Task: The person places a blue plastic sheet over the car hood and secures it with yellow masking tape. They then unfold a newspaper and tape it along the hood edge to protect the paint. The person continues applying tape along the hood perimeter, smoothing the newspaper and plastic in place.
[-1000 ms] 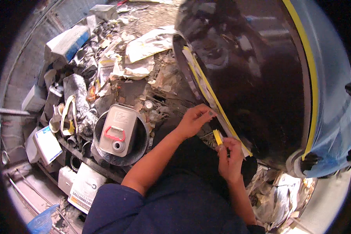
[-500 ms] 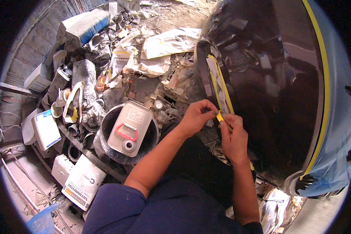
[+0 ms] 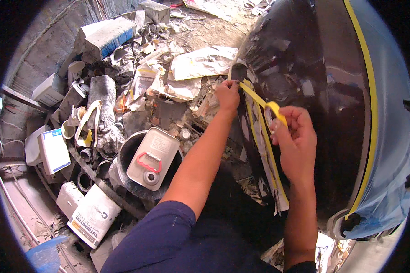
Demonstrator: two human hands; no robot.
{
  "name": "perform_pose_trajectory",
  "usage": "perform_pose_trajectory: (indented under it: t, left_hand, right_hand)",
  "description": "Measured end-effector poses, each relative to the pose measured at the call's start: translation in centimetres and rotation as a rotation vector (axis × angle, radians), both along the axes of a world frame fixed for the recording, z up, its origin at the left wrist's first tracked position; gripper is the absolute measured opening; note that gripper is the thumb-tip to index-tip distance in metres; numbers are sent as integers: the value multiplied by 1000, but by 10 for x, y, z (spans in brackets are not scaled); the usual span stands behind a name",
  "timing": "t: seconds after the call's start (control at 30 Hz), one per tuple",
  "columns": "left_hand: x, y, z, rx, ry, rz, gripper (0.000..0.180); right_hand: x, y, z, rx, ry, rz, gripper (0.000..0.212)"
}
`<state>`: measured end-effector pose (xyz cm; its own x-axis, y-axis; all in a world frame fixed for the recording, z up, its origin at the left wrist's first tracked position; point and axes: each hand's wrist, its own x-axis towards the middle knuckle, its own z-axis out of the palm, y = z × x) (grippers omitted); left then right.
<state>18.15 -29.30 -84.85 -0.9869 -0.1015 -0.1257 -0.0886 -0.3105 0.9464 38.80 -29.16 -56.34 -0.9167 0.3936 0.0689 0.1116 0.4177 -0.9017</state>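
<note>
My left hand (image 3: pixel 228 96) is closed in a pinch on the free end of yellow masking tape (image 3: pixel 255 95), at the far end of a slot in a dark glossy car body panel (image 3: pixel 323 118). The tape runs taut from there to its roll (image 3: pixel 272 109), which my right hand (image 3: pixel 297 136) grips between thumb and fingers. Below the stretched strip, the slot is lined with paper (image 3: pixel 262 141) edged in yellow tape. Along the panel's right side, another yellow tape line (image 3: pixel 373 100) borders blue plastic film (image 3: pixel 392 150).
A black bucket (image 3: pixel 124 152) stands left of my left forearm, with a pale rectangular can (image 3: pixel 152 152) with a red handle on it. Farther left are white cans (image 3: pixel 95 214), boxes (image 3: pixel 54 150) and a dusty cardboard box (image 3: pixel 109 38). Crumpled paper (image 3: pixel 202 61) litters the floor.
My hands have moved apart, drawing out a strip of tape between them. The left went away from me along the slot; the right moved up and right with the roll.
</note>
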Motion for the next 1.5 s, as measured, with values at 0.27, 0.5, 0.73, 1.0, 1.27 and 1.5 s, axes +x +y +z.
perform_pose_trajectory:
  t: [0.27, 0.5, 0.73, 1.0, 1.27, 1.5]
  left_hand:
    - [1, 33, 21, -283, -23, 205, 21]
    - [3, 50, 25, -408, -44, 270, 18]
    - [1, 56, 16, -295, -80, 254, 17]
    - [-4, 63, 10, -457, -59, 317, 14]
    - [-3, 64, 14, -468, -90, 292, 12]
    - [1, 60, 18, -505, 31, 395, 12]
  right_hand:
    - [-60, 13, 8, 4, 47, 87, 15]
    - [-75, 12, 9, 30, 53, 134, 12]
    - [-74, 18, 6, 34, 71, 118, 14]
    - [-82, 19, 1, 47, 55, 145, 12]
    - [-82, 18, 0, 86, 59, 123, 11]
    - [-83, 18, 0, 67, 72, 131, 11]
